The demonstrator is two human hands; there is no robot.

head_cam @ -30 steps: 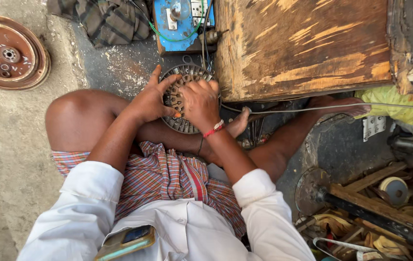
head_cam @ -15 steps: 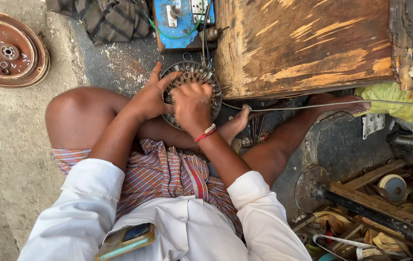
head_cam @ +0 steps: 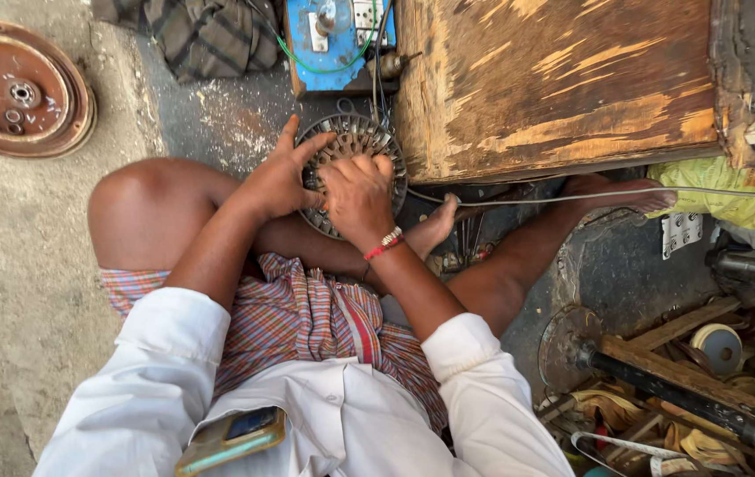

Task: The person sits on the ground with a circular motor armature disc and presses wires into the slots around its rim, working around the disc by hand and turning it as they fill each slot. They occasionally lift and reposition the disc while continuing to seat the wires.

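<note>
L hand (head_cam: 279, 181) – fingers splayed, palm flat against left rim of round slotted metal motor core w/ copper windings (head_cam: 355, 146); bracing it, not gripping. R hand (head_cam: 358, 196) – curled over core's lower middle, fingertips tucked into the slots; looks like pressing or pinching at a winding, but what's between the fingers is hidden, can't tell. Red-and-white bead wristband (head_cam: 385, 244) on R wrist.

Core sits on the ground between the person's folded legs, tilted toward them, top edge near blue electrical box w/ switch and socket (head_cam: 335, 40), right edge just beside worn brown wooden board (head_cam: 554, 84).

Judgement on doing this step well: keep L palm firm so core doesn't rotate while R works; work one slot at a time, push evenly – thin copper wire prob. kinks or scrapes on slot edges if forced. Keep the thin pale cord (head_cam: 572, 196) running across to the right clear of the wrists.

Outward: rust-brown round metal cover (head_cam: 20, 88) upper left on concrete, well apart; clutter of tools and tape rolls (head_cam: 713, 371) lower right.
</note>
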